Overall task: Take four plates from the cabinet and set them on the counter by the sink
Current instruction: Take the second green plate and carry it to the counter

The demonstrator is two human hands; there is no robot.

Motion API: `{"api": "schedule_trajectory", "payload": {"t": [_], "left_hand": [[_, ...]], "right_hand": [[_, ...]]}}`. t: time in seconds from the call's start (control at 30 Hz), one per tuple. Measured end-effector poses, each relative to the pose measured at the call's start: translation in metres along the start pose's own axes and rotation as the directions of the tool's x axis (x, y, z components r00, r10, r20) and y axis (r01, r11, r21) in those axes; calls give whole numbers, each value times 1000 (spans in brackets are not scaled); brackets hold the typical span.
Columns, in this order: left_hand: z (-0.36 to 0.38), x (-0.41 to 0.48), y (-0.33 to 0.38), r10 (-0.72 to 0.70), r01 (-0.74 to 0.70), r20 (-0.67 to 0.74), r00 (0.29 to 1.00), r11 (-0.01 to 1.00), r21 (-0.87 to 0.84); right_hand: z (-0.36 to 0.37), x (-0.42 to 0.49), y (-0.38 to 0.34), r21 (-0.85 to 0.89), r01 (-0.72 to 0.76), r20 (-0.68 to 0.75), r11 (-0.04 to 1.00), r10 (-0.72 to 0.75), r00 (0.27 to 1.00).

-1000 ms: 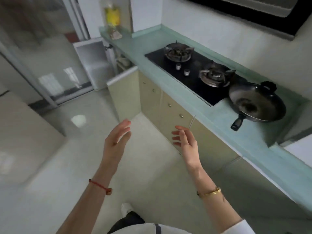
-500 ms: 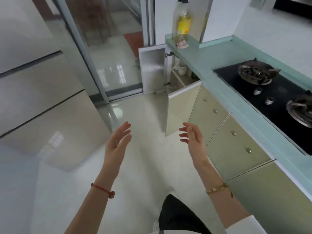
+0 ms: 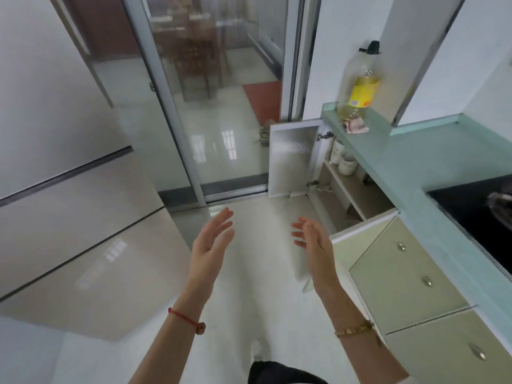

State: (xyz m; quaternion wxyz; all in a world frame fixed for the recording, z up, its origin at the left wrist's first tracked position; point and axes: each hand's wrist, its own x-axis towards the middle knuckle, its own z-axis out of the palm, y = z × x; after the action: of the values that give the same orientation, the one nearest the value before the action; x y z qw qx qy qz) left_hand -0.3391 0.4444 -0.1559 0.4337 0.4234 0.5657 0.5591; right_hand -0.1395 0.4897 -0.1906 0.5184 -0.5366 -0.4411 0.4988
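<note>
A low cabinet (image 3: 343, 195) under the pale green counter (image 3: 410, 167) stands open, both doors swung out: a white-lined one (image 3: 291, 157) at the far side and a cream one (image 3: 360, 245) nearer me. White crockery (image 3: 342, 159) shows on its upper shelf; I cannot make out plates. My left hand (image 3: 212, 245) and my right hand (image 3: 313, 245) are raised in front of me over the floor, palms facing each other, fingers apart and holding nothing. The right hand is just left of the near door's edge.
A tall oil bottle (image 3: 358, 81) and a pink cloth (image 3: 356, 126) sit at the counter's far end. A black hob (image 3: 471, 206) is at the right edge. Cream drawers (image 3: 404, 270) run below it. A fridge (image 3: 69, 212) fills the left. Glass sliding doors (image 3: 210, 106) are ahead.
My view has swung left from the hob and pan toward the open cabinet and glass doors, and I have come closer. Both hands stay raised and empty.
</note>
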Motion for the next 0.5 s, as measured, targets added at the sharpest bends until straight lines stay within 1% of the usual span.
{"api": "schedule_trajectory", "payload": {"t": [0.07, 0.17, 0.27, 0.4, 0.5], "left_hand": [[4, 43, 3, 7, -7, 11, 1000, 1000, 14], [13, 102, 1, -17, 17, 28, 999, 1000, 3], [28, 164, -9, -53, 54, 65, 996, 999, -7], [53, 252, -30, -83, 81, 168, 982, 996, 22], [75, 324, -39, -93, 84, 278, 956, 995, 44]], "right_hand": [[15, 39, -6, -23, 5, -2, 1000, -5, 1000], [29, 89, -7, -49, -14, -5, 999, 14, 1000], [36, 139, -3, -52, -41, -38, 998, 39, 998], [45, 206, 7, -1, -72, -134, 997, 71, 988], [51, 261, 15, -12, -90, -234, 996, 84, 968]]}}
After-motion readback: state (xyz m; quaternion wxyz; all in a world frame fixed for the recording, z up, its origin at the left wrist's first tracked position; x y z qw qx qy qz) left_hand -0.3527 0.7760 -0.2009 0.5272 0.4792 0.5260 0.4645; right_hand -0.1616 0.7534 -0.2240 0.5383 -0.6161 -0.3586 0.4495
